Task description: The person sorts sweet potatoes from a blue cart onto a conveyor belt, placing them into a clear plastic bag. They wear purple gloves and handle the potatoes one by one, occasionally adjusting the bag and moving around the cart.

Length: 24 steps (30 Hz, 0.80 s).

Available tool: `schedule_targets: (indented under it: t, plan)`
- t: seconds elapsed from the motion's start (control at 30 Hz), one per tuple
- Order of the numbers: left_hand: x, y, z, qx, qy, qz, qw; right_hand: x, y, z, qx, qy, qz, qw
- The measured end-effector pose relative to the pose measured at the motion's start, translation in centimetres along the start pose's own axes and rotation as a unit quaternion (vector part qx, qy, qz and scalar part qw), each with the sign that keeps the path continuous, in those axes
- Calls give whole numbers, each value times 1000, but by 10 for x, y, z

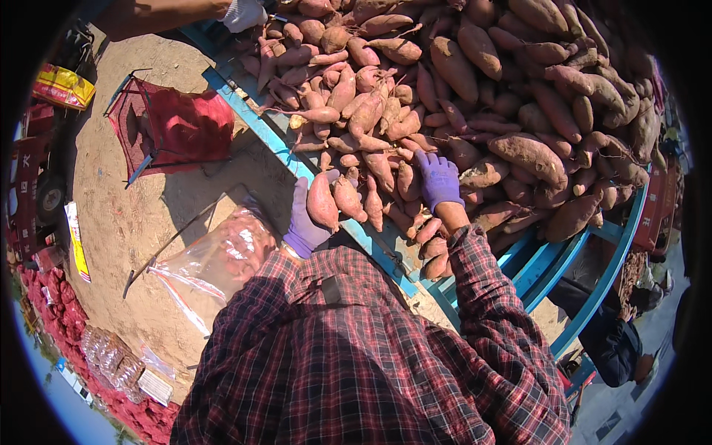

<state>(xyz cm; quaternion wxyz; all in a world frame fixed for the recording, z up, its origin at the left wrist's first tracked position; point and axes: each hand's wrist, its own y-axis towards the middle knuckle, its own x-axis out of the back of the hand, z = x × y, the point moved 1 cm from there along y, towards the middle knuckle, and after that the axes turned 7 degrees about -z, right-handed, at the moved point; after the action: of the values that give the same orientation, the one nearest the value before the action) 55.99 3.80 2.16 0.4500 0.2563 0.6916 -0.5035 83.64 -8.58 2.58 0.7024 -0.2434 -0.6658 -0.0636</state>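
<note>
A large heap of sweet potatoes (pixel 456 67) lies on a blue metal sorting frame (pixel 261 128). My left hand (pixel 306 222), in a purple glove, is at the frame's near edge with a plump sweet potato (pixel 322 201) in its grasp. A second sweet potato (pixel 349 199) lies beside it, partly over the fingers; whether it is held too is unclear. My right hand (pixel 439 178), also gloved in purple, rests palm down on the heap with its fingers spread a little. Its fingertips touch the smaller roots, and no root shows within it.
Another person's white-gloved hand (pixel 243 15) is at the top left. On the ground stand a red mesh bag on a stand (pixel 189 125) and a clear plastic bag of sweet potatoes (pixel 245 245). Filled red mesh bags (pixel 55 306) line the lower left. A person in dark clothes (pixel 609 345) is at the right.
</note>
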Motion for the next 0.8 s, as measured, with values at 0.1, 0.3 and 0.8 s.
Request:
schedule_targets:
  t: [0.1,0.3,0.8]
  plan:
    - [12,-17,-2,-10,-15,-98,995,36,14,-1,3,-9,103,995]
    - [26,-45,-13,-12,-33,-94,995,0,96,17,26,16,-66,997]
    - [70,-229,-122,-294,659,-343,601,72,4,-34,-253,925,24,284]
